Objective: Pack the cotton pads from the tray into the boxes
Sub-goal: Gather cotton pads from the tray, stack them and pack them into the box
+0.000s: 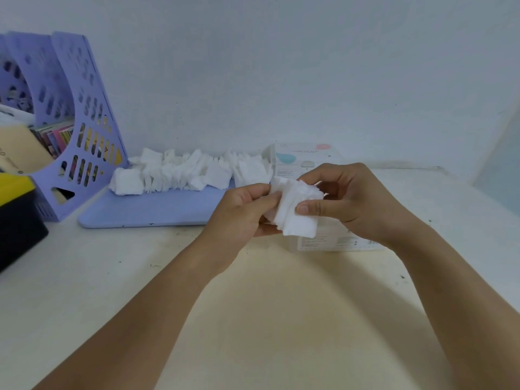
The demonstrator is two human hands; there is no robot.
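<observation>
Fingers of both hands curl round one small stack of white square cotton pads held above the pale tabletop: left hand grips its left edge, right hand pinches the front pad under the thumb, other fingers hooked over the top. Just behind and partly hidden by the right hand stands a white cardboard box with pastel blue and pink blobs. Left of it, a lavender flat plastic tray carries a long ragged row of loose white cotton pads along its far edge; farther left, a purple perforated plastic file holder stuffed with papers, and a black-and-yellow box at frame edge.
</observation>
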